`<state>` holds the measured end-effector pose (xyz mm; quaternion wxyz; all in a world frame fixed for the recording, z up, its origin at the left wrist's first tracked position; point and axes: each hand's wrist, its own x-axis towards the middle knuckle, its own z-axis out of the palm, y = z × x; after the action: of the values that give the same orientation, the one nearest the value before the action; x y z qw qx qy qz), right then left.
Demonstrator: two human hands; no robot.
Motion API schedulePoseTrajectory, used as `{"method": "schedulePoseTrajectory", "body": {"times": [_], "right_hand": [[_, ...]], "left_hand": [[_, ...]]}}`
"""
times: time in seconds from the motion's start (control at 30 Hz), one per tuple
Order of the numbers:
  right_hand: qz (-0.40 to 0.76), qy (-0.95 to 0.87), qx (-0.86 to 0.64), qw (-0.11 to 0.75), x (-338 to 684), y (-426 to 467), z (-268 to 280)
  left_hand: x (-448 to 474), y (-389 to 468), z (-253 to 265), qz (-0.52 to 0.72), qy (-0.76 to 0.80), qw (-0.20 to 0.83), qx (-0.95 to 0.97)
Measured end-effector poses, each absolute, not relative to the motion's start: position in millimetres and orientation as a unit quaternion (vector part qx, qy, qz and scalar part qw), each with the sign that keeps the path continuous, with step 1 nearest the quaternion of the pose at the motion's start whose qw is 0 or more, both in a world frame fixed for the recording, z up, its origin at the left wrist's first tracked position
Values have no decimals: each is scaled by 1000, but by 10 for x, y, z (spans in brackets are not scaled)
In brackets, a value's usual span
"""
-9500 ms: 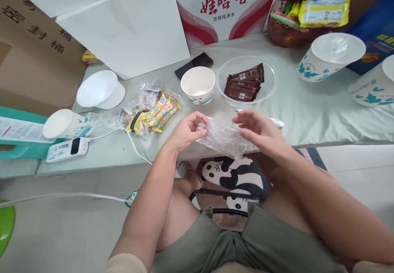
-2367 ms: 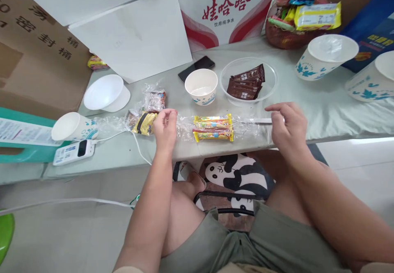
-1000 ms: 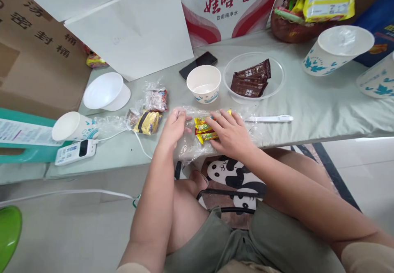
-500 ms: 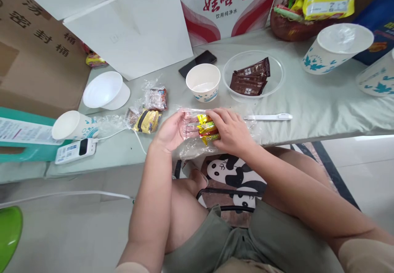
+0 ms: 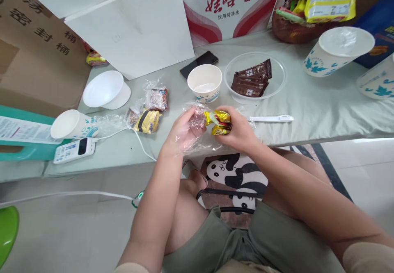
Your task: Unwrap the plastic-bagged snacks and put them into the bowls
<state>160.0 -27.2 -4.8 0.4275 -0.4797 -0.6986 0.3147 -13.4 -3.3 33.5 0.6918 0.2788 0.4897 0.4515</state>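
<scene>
My right hand is closed around a small bunch of yellow-wrapped candies, a few of their twisted ends showing past the fingers. Clear plastic film bunches between both hands, and my left hand has its fingers curled into it, touching the candies' left side. Just behind the hands stands a paper cup. A white pen-like stick lies right of my right hand. To the left are plastic-wrapped snack bundles, one yellow and one brown-red.
A clear round bowl holds several brown snack packets, beside a black phone. White cups stand at right. At left are a tipped paper cup, a white bowl and a corded white power device. Boxes line the back.
My right hand has turned and now grips the candies, which have shifted slightly right. My left hand has moved right, gathering the film. The view has shifted slightly.
</scene>
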Motion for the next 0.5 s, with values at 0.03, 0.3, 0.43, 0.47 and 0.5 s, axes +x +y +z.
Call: {"method": "schedulePoseTrajectory", "body": {"times": [0.03, 0.3, 0.43, 0.47, 0.5], "right_hand": [[336, -688, -472, 438, 1603, -277, -47], [608, -376, -426, 555, 1534, -291, -75], [725, -225, -369, 537, 1450, -334, -38], [740, -205, -353, 535, 1440, -347, -29], [752, -190, -339, 532, 1436, -357, -24]], "left_hand": [[-98, -47, 347, 456, 475, 698, 282], [-24, -98, 325, 421, 469, 654, 419], [58, -145, 282, 431, 457, 648, 431], [71, -157, 292, 429, 453, 662, 415], [74, -166, 310, 423, 448, 682, 393]]}}
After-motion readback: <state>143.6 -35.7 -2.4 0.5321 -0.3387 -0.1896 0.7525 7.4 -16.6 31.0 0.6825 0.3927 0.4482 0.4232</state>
